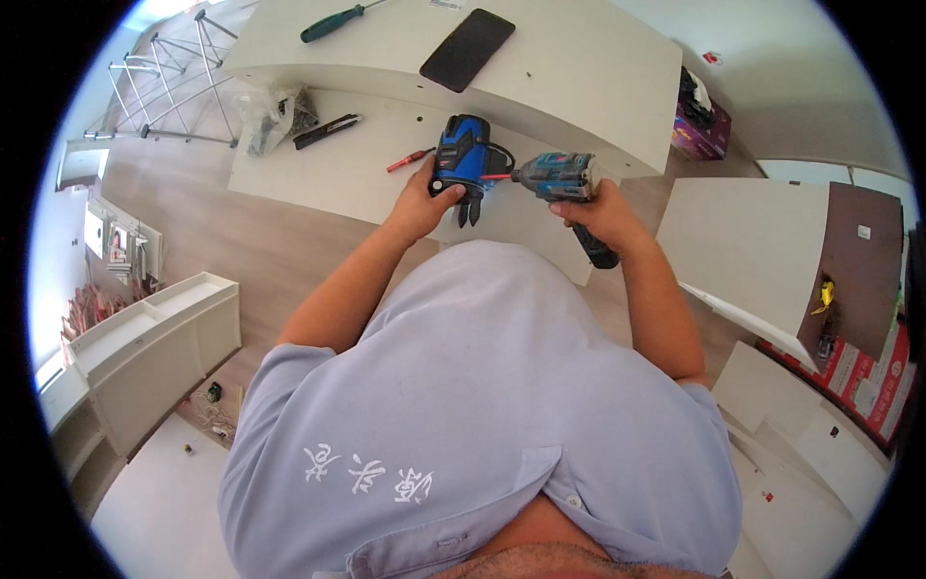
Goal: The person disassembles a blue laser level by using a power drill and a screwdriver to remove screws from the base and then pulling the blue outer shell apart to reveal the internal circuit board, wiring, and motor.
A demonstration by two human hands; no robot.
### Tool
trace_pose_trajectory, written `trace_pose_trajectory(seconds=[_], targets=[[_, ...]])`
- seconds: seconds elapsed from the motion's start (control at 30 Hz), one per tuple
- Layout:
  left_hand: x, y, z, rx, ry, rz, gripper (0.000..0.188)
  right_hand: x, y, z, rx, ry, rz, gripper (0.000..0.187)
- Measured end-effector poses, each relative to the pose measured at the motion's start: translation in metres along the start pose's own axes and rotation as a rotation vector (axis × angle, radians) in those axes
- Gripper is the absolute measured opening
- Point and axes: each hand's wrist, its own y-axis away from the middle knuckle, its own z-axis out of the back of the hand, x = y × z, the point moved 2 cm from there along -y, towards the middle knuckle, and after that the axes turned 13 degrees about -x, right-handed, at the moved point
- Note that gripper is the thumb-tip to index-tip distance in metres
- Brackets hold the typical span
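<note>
My right hand [608, 214] is closed round the grip of a teal and black cordless drill [558, 178]. Its red bit points left and reaches the side of a blue and black device with short dark prongs [462, 159]; I cannot tell its kind. My left hand [422, 203] grips this device, thumb across its lower part. Just left of it a red pen-like tool [411, 160] lies on a white panel [318, 174]. Farther left are a black utility knife [327, 131] and a clear plastic bag of small hardware [278, 118].
A black phone [468, 49] and a green-handled screwdriver [331, 24] rest on the raised white board [579, 58] ahead. A white cabinet part [159, 352] stands at left, panels [748, 232] at right. Metal folding legs [174, 82] stand far left.
</note>
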Motion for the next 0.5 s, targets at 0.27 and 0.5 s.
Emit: trace_pose_trajectory(seconds=[0.27,0.5], targets=[[0.009,-0.002,-0.003,0.000,0.043,0.009,0.086,-0.001,0.002,-0.002,0.002,-0.049,0.008,0.034],[0.009,-0.002,-0.006,0.001,0.084,-0.018,0.082,-0.003,-0.001,0.005,-0.013,-0.007,-0.004,0.034]])
